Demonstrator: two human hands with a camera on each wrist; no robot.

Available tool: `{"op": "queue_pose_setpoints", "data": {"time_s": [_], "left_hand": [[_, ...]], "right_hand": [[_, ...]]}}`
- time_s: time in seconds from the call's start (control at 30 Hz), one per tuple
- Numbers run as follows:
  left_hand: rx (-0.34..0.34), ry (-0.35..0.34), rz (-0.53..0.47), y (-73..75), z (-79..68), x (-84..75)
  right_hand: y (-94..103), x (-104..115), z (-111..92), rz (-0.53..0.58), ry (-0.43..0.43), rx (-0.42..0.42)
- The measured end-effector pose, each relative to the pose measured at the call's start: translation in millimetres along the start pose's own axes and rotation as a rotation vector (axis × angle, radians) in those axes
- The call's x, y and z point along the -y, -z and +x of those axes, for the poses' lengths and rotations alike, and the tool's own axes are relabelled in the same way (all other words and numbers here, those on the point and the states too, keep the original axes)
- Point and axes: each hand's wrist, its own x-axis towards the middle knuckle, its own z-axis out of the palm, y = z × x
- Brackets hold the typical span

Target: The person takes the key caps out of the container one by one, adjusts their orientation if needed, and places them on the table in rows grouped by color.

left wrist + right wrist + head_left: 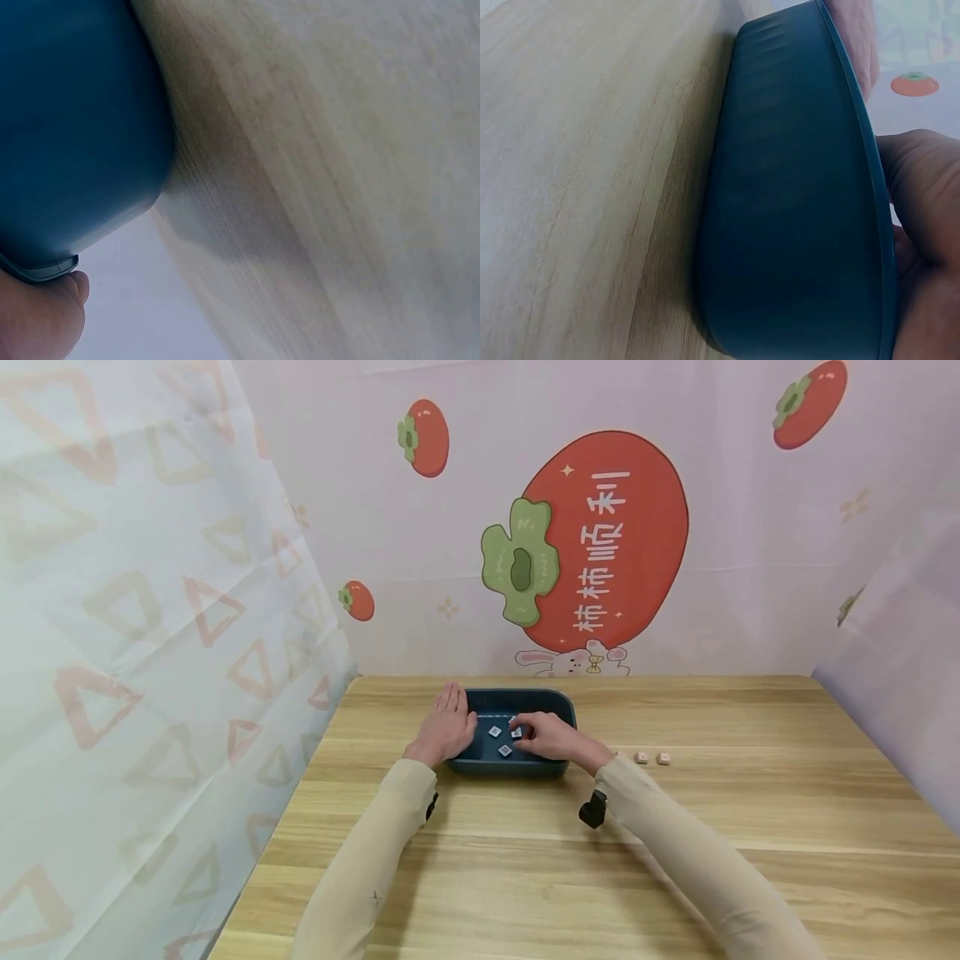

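Note:
A dark blue rectangular bin [510, 768] sits on the wooden table. My left hand [444, 727] lies over its left rim with fingers straight and together, pointing away from me. In the left wrist view a fingertip [45, 315] shows at the bin's rim. My right hand [551, 737] reaches over the right side into the bin. Its curled thumb and index finger pinch a small white tile [516, 733]. Two similar tiles, one white tile [495, 732] and another tile [505, 750], lie on the bin floor nearby. The right wrist view shows the bin's outer wall [795, 187], which hides the fingertips.
To the right of the bin, small pale tiles [641, 758] stand in a row on the table [750, 827], one partly hidden by the right forearm. A printed cloth [735, 568] hangs behind the table's back edge, and another cloth [187, 610] hangs along the left.

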Motion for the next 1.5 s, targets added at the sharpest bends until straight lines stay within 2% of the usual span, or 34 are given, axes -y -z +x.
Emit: {"op": "queue_pose_setpoints", "data": {"time_s": [0.2, 0.63, 1.0, 1.5], "left_hand": [[-0.006, 0.009, 0.005, -2.1, 0.2, 1.6], [-0.021, 0.010, -0.002, -5.7, 1.7, 0.9], [-0.006, 0.007, -0.018, -5.0, 1.0, 1.0], [-0.019, 0.004, -0.022, -4.8, 0.6, 1.1]], "right_hand": [[-5.9, 0, 11, 0.013, -0.004, 0.006], [-17.4, -3, 24, -0.013, -0.059, 0.110], [-23.3, 1, 29, -0.044, -0.048, 0.115], [-23.0, 0, 30, -0.014, -0.062, 0.115]]}}
